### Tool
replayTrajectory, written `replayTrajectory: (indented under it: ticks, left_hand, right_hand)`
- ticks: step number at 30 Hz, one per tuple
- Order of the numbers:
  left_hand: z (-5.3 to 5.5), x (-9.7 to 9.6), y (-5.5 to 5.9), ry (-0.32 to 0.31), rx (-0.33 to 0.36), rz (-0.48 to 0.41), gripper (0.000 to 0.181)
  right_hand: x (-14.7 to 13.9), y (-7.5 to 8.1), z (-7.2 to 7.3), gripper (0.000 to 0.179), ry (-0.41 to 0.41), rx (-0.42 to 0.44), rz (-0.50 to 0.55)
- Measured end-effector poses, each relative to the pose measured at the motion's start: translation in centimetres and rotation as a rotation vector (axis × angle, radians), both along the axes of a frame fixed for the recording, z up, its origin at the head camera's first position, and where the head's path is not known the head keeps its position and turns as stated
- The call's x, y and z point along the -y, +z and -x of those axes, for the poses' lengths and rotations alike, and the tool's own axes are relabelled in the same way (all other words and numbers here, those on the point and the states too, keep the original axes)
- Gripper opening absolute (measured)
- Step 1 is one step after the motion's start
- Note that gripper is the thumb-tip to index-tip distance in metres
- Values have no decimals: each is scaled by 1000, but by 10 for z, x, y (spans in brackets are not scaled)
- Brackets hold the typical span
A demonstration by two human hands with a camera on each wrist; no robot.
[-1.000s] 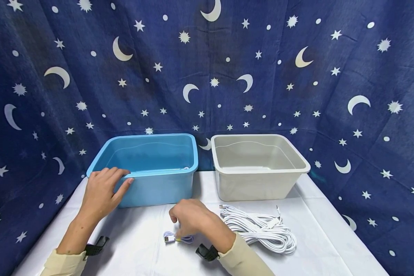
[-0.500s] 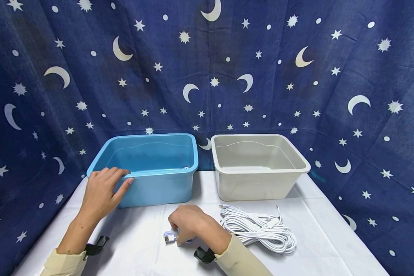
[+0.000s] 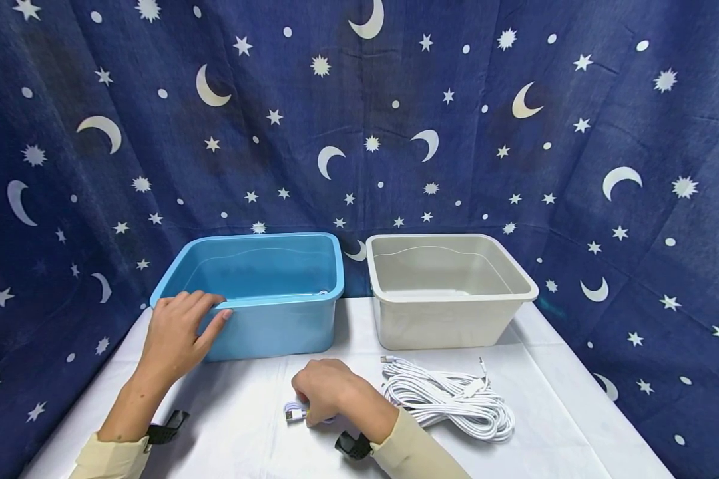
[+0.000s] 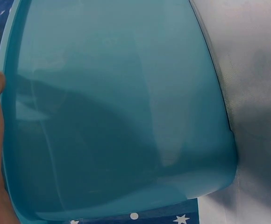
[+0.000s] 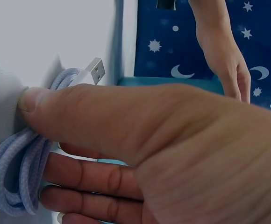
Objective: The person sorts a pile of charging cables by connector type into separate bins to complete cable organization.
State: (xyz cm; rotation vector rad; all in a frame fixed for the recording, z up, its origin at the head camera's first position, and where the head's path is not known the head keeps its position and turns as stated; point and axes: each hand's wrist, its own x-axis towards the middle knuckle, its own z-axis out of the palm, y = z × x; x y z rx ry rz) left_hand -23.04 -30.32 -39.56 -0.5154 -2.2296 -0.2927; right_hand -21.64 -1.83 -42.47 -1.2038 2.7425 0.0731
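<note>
Part of the lilac cable (image 5: 29,175) seems hidden.

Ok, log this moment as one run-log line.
left hand: grips blue bin | right hand: holds lilac cable | white cable: coiled on table | beige bin: beside blue bin, apart

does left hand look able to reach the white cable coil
Probably not easily: the left hand grips the blue bin, and the right hand lies between it and the white cable coil.

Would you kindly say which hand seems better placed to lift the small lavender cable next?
The right hand, I'd judge: it is down on the cloth, pinching the coiled lavender cable, while the left hand holds the rim of the blue bin.
</note>
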Motion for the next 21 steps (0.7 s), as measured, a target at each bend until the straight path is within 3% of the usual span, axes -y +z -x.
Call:
replayTrajectory:
  ticks: [21]
  left_hand:
    - [1, 1, -1, -12, -11, -5, 25]
  right_hand:
    - [5, 1, -3, 29, 12, -39, -9]
